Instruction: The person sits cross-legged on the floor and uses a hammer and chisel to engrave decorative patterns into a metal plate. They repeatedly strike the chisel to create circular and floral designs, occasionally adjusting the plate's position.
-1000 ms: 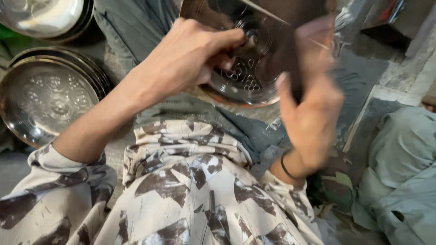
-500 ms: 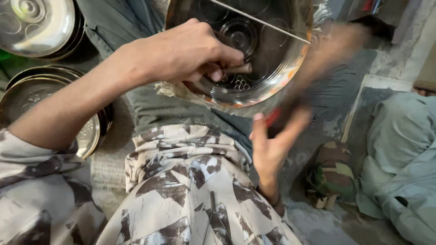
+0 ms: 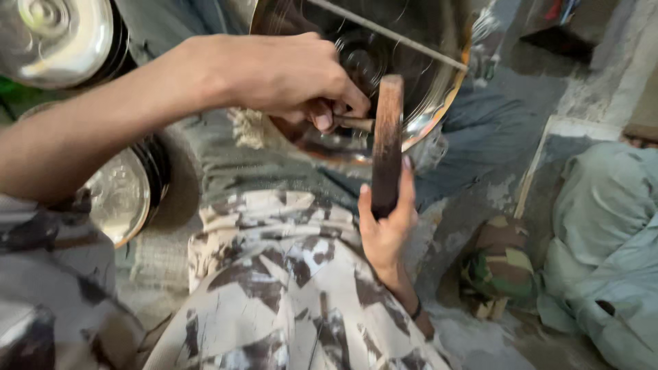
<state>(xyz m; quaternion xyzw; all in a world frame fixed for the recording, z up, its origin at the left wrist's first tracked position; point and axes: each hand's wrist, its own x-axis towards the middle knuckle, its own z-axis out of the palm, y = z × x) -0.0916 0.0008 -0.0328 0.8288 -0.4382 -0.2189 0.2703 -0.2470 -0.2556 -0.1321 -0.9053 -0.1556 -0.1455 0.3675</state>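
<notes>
Left hand (image 3: 288,79) is pinching a small punch (image 3: 353,123) against the metal plate (image 3: 425,103) at upper centre. Right hand (image 3: 385,226) is gripping a wooden mallet (image 3: 388,144) just beside it. Risk — an off-line strike is likely catching the fingers, or skidding the punch across the plate.

Stacked steel plates (image 3: 123,199), camouflage cloth (image 3: 504,270)

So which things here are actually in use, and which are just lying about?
In use:
left hand pinching a small tool against the metal tray
right hand holding a wooden stick

Lying about:
stacked metal plates
camouflage cloth bundle
</notes>
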